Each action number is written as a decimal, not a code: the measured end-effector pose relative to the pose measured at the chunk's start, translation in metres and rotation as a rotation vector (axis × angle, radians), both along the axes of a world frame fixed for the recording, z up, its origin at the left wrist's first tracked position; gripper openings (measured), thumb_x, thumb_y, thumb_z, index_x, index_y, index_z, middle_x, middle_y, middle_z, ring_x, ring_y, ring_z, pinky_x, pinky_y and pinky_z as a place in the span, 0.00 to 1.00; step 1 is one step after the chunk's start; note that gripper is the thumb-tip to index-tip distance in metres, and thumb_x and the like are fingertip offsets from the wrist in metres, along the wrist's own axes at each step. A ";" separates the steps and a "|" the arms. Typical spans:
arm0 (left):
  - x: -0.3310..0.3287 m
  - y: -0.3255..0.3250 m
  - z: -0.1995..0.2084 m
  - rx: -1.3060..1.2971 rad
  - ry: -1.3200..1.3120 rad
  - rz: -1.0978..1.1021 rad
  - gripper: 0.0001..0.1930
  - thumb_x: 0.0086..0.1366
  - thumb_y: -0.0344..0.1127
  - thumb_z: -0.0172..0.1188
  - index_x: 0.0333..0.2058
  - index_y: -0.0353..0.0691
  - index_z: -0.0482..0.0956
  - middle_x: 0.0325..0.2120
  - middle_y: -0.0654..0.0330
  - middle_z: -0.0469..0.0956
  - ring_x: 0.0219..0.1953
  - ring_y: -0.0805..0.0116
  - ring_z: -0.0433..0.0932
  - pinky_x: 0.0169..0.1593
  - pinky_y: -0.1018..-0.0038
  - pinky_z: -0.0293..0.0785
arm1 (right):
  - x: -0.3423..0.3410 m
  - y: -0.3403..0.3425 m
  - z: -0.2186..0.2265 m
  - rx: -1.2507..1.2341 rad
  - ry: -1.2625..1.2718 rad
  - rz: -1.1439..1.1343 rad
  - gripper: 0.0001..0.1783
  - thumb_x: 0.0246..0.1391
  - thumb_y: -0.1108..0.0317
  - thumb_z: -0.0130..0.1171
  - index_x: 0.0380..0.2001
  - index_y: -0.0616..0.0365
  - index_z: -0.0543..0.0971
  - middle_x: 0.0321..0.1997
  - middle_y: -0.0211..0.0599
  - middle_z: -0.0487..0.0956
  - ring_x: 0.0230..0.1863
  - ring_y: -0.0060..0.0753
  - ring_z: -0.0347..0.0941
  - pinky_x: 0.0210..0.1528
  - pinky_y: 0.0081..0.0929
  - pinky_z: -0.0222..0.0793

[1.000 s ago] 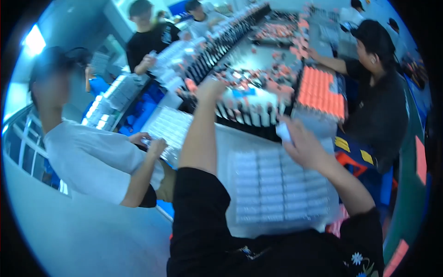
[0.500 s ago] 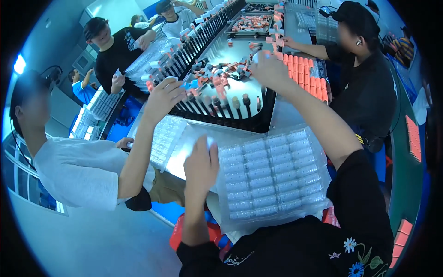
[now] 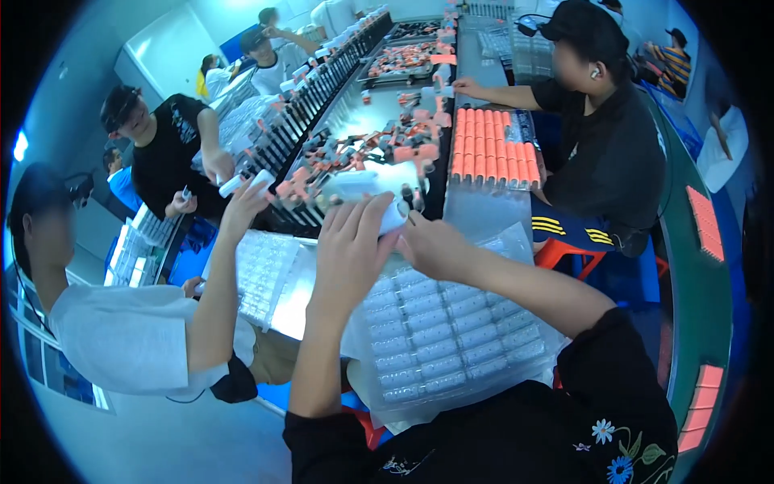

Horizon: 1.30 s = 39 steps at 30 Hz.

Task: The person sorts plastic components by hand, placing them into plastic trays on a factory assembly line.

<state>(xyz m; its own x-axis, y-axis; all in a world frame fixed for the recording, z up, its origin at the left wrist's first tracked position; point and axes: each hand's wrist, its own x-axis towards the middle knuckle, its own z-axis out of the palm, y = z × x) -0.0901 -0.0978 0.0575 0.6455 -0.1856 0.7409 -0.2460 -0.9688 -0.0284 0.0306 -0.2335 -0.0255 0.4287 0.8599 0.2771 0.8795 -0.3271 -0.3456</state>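
Note:
My left hand (image 3: 343, 246) is wrapped round a white rounded piece (image 3: 393, 218), held above the tray's far edge. At that piece's near right end, my right hand (image 3: 435, 246) is closed in a pinch. Something small and dark shows at its fingertips, too small to name. Below both hands lies a clear plastic tray (image 3: 379, 379) filled with rows of white rounded pieces (image 3: 455, 327). Just past my hands is a pile of loose orange and black parts (image 3: 363, 149) on the metal worktop, partly hidden by my fingers.
A line of black upright holders (image 3: 310, 89) runs round the worktop. Orange pieces (image 3: 492, 153) sit in rows at the right, beside a person in black (image 3: 601, 137). At left, another person's hand (image 3: 242, 202) holds a white piece. A green belt (image 3: 701, 306) lies far right.
My right hand has come back from the parts pile and met my left hand at the white piece. My left hand has risen forward. The view has shifted somewhat.

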 end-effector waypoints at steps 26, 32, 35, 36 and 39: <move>-0.020 0.012 -0.066 -0.508 0.505 0.540 0.16 0.69 0.45 0.63 0.47 0.39 0.79 0.27 0.53 0.83 0.32 0.50 0.83 0.39 0.60 0.77 | 0.034 -0.019 0.010 -0.150 0.174 0.002 0.22 0.65 0.56 0.56 0.54 0.60 0.78 0.43 0.50 0.84 0.43 0.58 0.81 0.47 0.53 0.76; -0.205 -0.039 -0.156 -1.079 0.479 0.697 0.22 0.76 0.46 0.56 0.50 0.28 0.77 0.38 0.51 0.79 0.43 0.62 0.78 0.50 0.66 0.73 | 0.017 -0.215 -0.009 0.264 0.203 -0.463 0.28 0.60 0.55 0.68 0.58 0.59 0.78 0.53 0.49 0.79 0.53 0.46 0.79 0.56 0.38 0.74; -0.210 -0.053 -0.181 -1.807 0.463 0.502 0.28 0.79 0.54 0.46 0.45 0.28 0.78 0.35 0.54 0.79 0.41 0.64 0.77 0.47 0.64 0.73 | -0.006 -0.252 -0.069 0.278 0.717 -0.580 0.33 0.59 0.47 0.68 0.55 0.65 0.79 0.48 0.50 0.80 0.45 0.44 0.81 0.48 0.39 0.77; -0.212 -0.054 -0.172 -1.451 0.644 0.678 0.30 0.79 0.56 0.42 0.40 0.29 0.79 0.31 0.53 0.78 0.38 0.64 0.77 0.43 0.61 0.72 | -0.020 -0.253 -0.073 0.207 0.765 -0.542 0.32 0.60 0.47 0.66 0.54 0.65 0.80 0.48 0.51 0.80 0.45 0.45 0.81 0.48 0.38 0.77; -0.195 -0.057 -0.142 -0.943 0.742 0.605 0.27 0.79 0.50 0.43 0.37 0.29 0.78 0.28 0.48 0.78 0.34 0.58 0.77 0.40 0.59 0.70 | -0.042 -0.252 -0.084 0.155 0.620 -0.471 0.25 0.66 0.52 0.58 0.49 0.66 0.82 0.48 0.54 0.81 0.44 0.52 0.81 0.45 0.40 0.76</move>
